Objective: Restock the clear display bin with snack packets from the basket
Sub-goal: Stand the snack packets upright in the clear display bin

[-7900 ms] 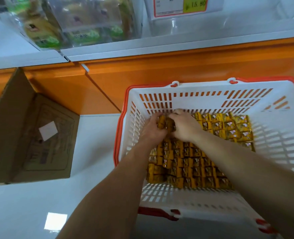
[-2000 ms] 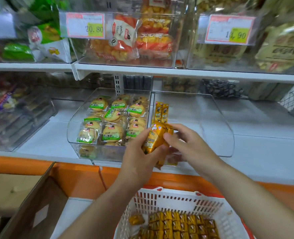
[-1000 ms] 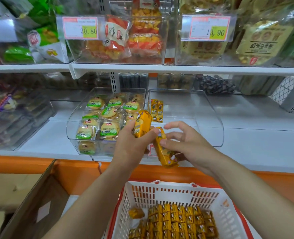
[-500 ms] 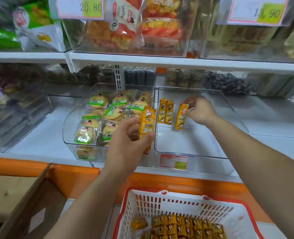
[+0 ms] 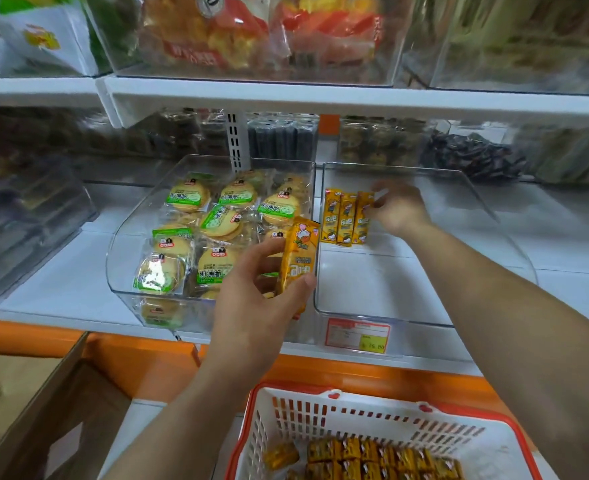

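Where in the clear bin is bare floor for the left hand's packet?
Bare floor of the clear bin: from the packet row right to the wall and forward to the front lip. Crowded: the back-left corner, where the right hand pinches the rightmost packet. The biscuit bin is full.

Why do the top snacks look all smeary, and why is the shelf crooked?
Head view: motion blur smears the top-shelf bags and the right hand pinching a binned packet; the held packet in the left hand reads clearly; the wide-angle lens bows the white shelf edge.
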